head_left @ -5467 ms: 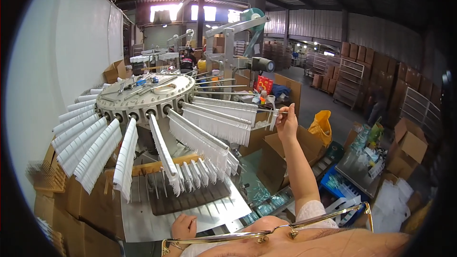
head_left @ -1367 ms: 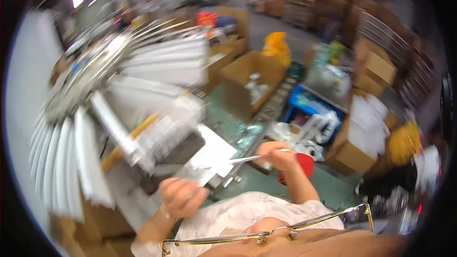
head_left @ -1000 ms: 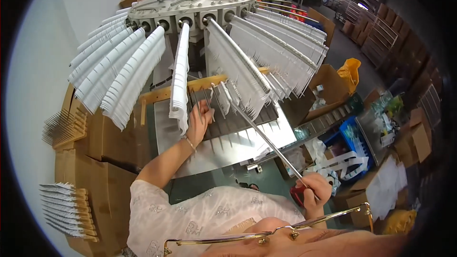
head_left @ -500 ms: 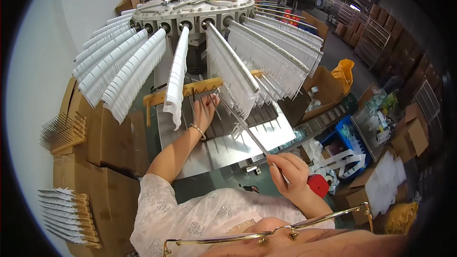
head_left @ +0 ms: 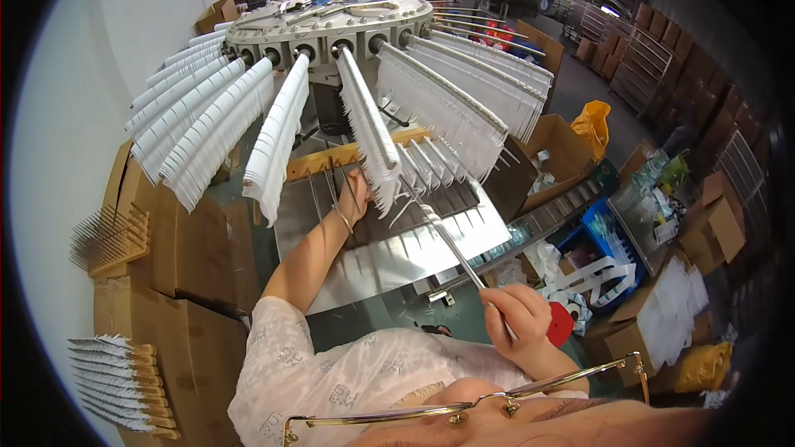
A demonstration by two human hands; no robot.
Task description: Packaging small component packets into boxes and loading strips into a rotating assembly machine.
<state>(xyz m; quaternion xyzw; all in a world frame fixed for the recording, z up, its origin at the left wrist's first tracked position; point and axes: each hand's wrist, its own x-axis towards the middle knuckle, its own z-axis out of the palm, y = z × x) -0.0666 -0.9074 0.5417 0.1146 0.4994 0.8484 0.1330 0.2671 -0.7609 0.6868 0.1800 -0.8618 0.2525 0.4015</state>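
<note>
My right hand [head_left: 520, 319] is closed around the lower end of a long thin metal rod [head_left: 455, 247]. That rod slants up and left toward the wooden rack, with some white material near its upper part. My left hand [head_left: 354, 199], wearing a bracelet, reaches in among the metal pins of the wooden rack [head_left: 331, 154]. Its fingers are bent together, partly behind hanging white strips [head_left: 371, 128], so what they grip cannot be made out. Above stands a round machine [head_left: 331, 25] whose spokes carry rows of white strips. More white-covered pins [head_left: 431, 161] sit on the rack's right side.
A shiny metal table [head_left: 389, 252] lies under the rack. Cardboard boxes [head_left: 199, 339] stand at left, with pin racks [head_left: 116, 240] on them. On the right are an open carton [head_left: 551, 153], a blue crate [head_left: 609, 236] and a red object [head_left: 561, 324].
The machine's spokes have swung leftward, bringing white strips in front of my left hand's fingers. My right hand and its rod have shifted slightly right and down.
</note>
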